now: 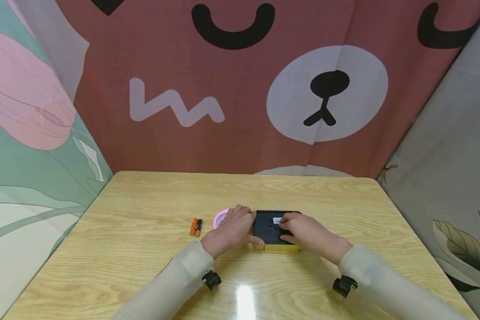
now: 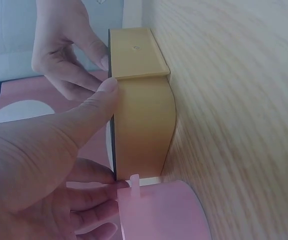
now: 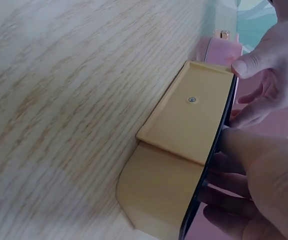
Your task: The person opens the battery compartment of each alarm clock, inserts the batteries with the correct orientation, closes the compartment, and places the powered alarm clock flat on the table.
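A gold box-shaped device [image 1: 282, 249] lies on the table with its black panel [image 1: 266, 231] facing up; a small white label [image 1: 277, 220] shows on that panel. My left hand [image 1: 236, 226] grips the device's left end, its thumb at the near edge and the fingers towards the far side. Over the panel's right half, my right hand [image 1: 306, 231] bends its fingers down, with thumb and fingertips against the black surface. In the right wrist view the panel's edge partly hides those fingertips, and I cannot tell whether they pinch anything.
Left of the device, close beside my left hand, is a round pink object [image 2: 164, 212] with a small tab. Farther left lie an orange battery [image 1: 194, 226] and a black battery [image 1: 198, 227] side by side on the wooden table [image 1: 144, 200]. A printed curtain [image 1: 240, 146] hangs behind.
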Motion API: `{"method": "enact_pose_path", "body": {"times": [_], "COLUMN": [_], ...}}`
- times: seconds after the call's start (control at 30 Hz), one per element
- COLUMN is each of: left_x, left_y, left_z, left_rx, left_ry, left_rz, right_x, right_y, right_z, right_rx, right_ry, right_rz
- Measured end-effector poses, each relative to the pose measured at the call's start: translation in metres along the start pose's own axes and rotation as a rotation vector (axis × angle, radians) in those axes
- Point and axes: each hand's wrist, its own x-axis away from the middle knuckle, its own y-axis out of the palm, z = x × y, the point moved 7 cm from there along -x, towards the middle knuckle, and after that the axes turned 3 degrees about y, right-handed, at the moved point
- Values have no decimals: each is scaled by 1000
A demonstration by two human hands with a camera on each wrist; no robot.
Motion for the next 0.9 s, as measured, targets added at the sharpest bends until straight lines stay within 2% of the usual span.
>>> {"method": "enact_pose_path", "body": {"times": [0.47,0.73,0.9], "left_x": [-1,0,0], "left_y": [-1,-2,-2], "left_z": [2,4,5], "left_rx": [-19,-31,-39], "left_ry": [7,11,13], "left_rz": [8,17,13], "right_x": [0,0,0], "right_y": [1,1,-1], "right_z": [-12,-18,-21], "right_rx": [150,236,249], "right_ry": [-21,-75,-80], "right_rz": [2,15,-20]}}
